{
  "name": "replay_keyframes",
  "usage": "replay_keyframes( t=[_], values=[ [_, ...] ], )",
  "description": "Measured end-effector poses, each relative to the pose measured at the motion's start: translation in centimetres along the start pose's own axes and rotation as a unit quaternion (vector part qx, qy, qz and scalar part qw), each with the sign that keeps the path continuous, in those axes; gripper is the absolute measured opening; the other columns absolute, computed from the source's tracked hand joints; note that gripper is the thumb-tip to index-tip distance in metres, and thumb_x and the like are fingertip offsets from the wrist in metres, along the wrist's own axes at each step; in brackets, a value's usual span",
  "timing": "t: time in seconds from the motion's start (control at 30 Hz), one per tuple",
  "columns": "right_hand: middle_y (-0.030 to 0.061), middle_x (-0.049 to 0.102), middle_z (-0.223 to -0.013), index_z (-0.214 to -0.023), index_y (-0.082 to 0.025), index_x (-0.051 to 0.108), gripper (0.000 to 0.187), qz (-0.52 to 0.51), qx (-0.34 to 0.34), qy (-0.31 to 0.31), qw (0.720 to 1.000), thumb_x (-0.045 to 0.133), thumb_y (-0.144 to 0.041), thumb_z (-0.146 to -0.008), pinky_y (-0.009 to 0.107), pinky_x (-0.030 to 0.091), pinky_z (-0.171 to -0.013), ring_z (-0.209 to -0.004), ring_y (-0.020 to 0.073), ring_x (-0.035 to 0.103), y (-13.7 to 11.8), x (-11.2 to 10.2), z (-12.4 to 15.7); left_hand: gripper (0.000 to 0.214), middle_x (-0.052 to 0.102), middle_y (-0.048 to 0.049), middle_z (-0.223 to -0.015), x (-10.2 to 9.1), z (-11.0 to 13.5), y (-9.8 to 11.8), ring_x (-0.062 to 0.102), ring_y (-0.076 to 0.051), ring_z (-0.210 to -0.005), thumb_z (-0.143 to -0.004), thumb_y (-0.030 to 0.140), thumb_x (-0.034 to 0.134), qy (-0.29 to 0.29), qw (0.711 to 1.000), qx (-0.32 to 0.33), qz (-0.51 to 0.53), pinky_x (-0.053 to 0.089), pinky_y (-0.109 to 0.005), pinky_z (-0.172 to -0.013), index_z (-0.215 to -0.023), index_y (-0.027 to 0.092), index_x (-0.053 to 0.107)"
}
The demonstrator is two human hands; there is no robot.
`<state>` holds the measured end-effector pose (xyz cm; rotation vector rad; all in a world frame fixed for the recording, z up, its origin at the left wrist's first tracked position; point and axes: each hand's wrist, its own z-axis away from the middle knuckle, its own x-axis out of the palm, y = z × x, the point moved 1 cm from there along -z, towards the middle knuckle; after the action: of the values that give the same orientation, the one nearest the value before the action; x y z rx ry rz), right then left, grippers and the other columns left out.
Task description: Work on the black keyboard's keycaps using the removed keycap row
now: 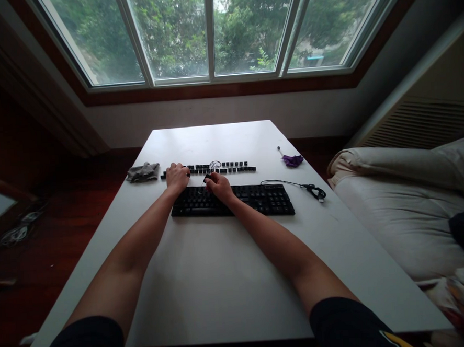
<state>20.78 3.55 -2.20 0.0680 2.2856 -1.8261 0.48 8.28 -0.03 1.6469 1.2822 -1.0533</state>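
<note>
A black keyboard [257, 199] lies across the middle of the white table [222, 279]. Behind it run rows of loose black keycaps [231, 168]. My left hand [176, 177] is closed with its fingers curled, resting at the left end of those rows by the keyboard's far left corner; what it holds, if anything, is hidden. My right hand [219, 186] hovers over the keyboard's upper left part and pinches a small black keycap [206, 178] between its fingertips. A wire keycap puller [214, 165] lies among the loose caps.
A crumpled grey cloth [143, 172] lies left of the keycaps. A purple object [293, 160] with a thin stick lies at the back right. The keyboard's cable [313, 190] coils to the right. A white bed [407, 210] borders the table's right side; windows stand behind.
</note>
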Motion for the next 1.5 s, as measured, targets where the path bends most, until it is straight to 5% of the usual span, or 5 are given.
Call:
replay_keyframes(
  t=[0.63, 0.83, 1.07, 1.3, 1.5],
  values=[
    [-0.0015, 0.066, -0.065, -0.079, -0.023, 0.053, 0.024, -0.008, -0.001, 0.001, 1.000, 0.058, -0.046, -0.085, 0.028, 0.052, -0.061, -0.060, 0.0172, 0.064, 0.2, 0.2, -0.1, 0.021, 0.065, -0.0112, -0.109, -0.2, 2.4, 0.1, 0.051, -0.033, -0.110, -0.084, 0.021, 0.059, 0.064, 0.991, -0.045, 0.110, 0.041, -0.050, -0.097, -0.098, 0.025, 0.074],
    [-0.0005, 0.069, -0.075, -0.090, -0.024, 0.054, 0.021, -0.004, -0.025, 0.047, 0.999, 0.054, -0.045, -0.089, 0.028, 0.052, -0.065, -0.066, 0.0177, 0.066, -0.1, 0.4, 0.3, 0.020, 0.069, -0.0064, -0.102, -0.7, 5.1, 1.5, 0.058, -0.027, -0.101, -0.089, 0.025, 0.056, 0.046, 0.978, 0.028, 0.202, 0.046, -0.044, -0.095, -0.097, 0.025, 0.074],
    [-0.0001, 0.069, -0.077, -0.100, -0.025, 0.057, 0.020, 0.050, -0.063, 0.059, 0.995, 0.052, -0.044, -0.092, 0.029, 0.051, -0.070, -0.069, 0.0182, 0.066, -1.2, 0.0, 0.9, 0.017, 0.069, -0.0074, -0.101, -0.7, 6.7, 3.6, 0.060, -0.026, -0.097, -0.091, 0.031, 0.058, 0.024, 0.980, 0.097, 0.172, 0.047, -0.044, -0.088, -0.097, 0.025, 0.073],
    [-0.0017, 0.067, -0.069, -0.090, -0.024, 0.062, 0.017, 0.101, -0.050, -0.011, 0.993, 0.060, -0.040, -0.086, 0.029, 0.049, -0.068, -0.065, 0.0173, 0.064, -0.3, -1.1, -0.3, 0.016, 0.068, -0.0065, -0.101, -0.7, 6.7, 3.3, 0.060, -0.026, -0.100, -0.089, 0.026, 0.060, 0.014, 0.978, 0.095, 0.186, 0.048, -0.043, -0.090, -0.098, 0.026, 0.073],
    [-0.0035, 0.064, -0.068, -0.089, -0.022, 0.060, 0.021, 0.030, -0.053, -0.154, 0.986, 0.063, -0.041, -0.081, 0.026, 0.045, -0.062, -0.060, 0.0142, 0.057, -0.5, -2.1, -0.5, 0.016, 0.068, -0.0063, -0.102, -0.7, 6.8, 3.4, 0.060, -0.026, -0.099, -0.090, 0.027, 0.059, 0.020, 0.978, 0.097, 0.183, 0.048, -0.043, -0.090, -0.098, 0.026, 0.072]
  ],
)
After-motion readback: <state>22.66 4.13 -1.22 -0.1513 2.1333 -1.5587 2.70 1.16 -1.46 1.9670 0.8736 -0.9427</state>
